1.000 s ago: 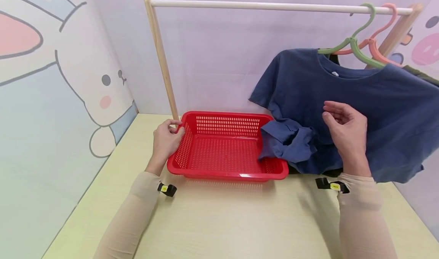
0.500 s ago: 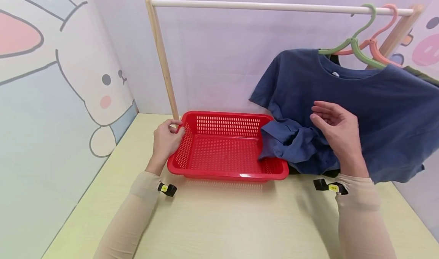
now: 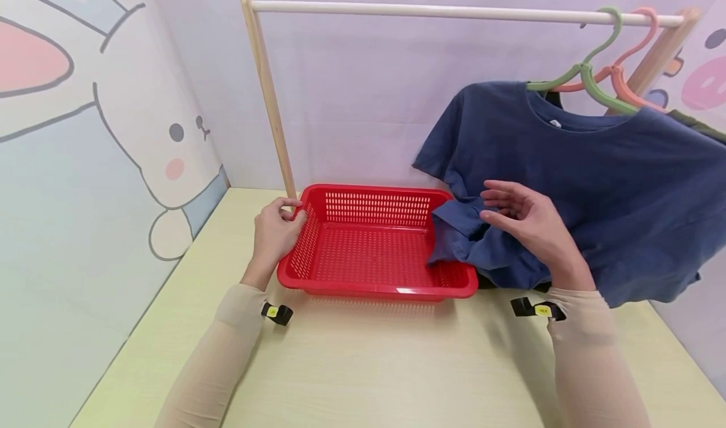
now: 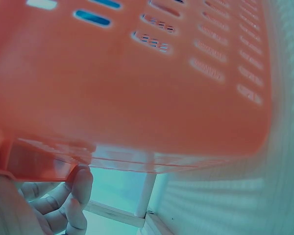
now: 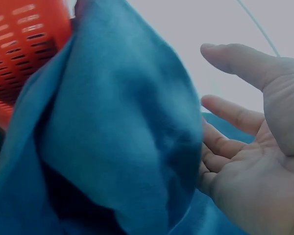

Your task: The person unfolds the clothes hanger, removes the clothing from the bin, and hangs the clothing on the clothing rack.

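Note:
A red plastic basket stands on the table, its long side toward me. At its left end my left hand grips the rim between thumb and fingers; in the left wrist view the fingertips curl under that rim. A navy T-shirt hangs on a green hanger at the right, its bunched lower part draped over the basket's right end. Over this bunched cloth is my right hand, fingers spread and thumb apart, holding nothing. In the right wrist view its fingertips are right beside the cloth.
A clothes rack with a white rail and wooden posts stands behind the basket. A pink hanger hangs behind the green one, with a dark green garment at the far right. Cartoon-printed walls border the pale wooden table.
My right hand has moved left and slightly down, from in front of the hanging T-shirt to over its bunched part, and its fingers have spread. The left hand and basket stay put.

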Demonstrator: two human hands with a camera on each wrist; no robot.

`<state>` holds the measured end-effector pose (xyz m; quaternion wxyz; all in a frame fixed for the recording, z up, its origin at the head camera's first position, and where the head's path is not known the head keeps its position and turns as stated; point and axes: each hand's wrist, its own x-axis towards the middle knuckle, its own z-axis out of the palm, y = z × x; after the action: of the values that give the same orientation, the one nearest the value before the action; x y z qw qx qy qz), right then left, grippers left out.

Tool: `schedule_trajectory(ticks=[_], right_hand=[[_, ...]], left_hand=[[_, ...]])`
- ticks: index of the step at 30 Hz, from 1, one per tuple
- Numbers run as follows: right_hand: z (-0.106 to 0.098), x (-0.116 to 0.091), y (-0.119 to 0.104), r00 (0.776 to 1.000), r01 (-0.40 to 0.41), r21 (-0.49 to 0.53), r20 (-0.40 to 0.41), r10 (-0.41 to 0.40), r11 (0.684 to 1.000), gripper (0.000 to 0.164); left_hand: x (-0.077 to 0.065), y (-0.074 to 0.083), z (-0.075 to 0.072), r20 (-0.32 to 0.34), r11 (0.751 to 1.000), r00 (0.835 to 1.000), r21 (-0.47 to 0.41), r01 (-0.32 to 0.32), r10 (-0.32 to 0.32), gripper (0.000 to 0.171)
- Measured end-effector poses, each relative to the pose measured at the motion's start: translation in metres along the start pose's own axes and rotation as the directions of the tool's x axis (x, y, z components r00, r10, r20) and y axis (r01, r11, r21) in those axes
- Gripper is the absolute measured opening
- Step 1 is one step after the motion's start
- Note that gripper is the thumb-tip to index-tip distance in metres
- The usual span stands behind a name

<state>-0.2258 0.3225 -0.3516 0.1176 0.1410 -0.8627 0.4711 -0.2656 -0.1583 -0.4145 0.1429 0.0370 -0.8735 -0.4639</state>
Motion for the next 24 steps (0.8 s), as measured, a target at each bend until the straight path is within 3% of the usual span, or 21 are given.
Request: schedule_trajectory(ticks=[9,16,24], right_hand=[[0.007,0.004,0.01,0.993,-0.027,-0.057,0.116,0.034,0.998,0.062],[0.012,0.007,0.016,0.97,-0.025,-0.105,0.239,0.049,0.994,0.067],[0.017,0.009,0.019,0.954,-0.033,-0.181,0.287,0.085,0.983,0.065]], left_hand=[[0.0,0.0,0.0,-0.005,1.0,1.0,0.003,-0.003,0.003,0.034],[0.0,-0.001,0.001,-0.002,1.0,1.0,0.007,-0.002,0.002,0.033],[0.001,-0.001,0.0,-0.001,1.0,1.0,0.0,-0.003,0.003,0.032]])
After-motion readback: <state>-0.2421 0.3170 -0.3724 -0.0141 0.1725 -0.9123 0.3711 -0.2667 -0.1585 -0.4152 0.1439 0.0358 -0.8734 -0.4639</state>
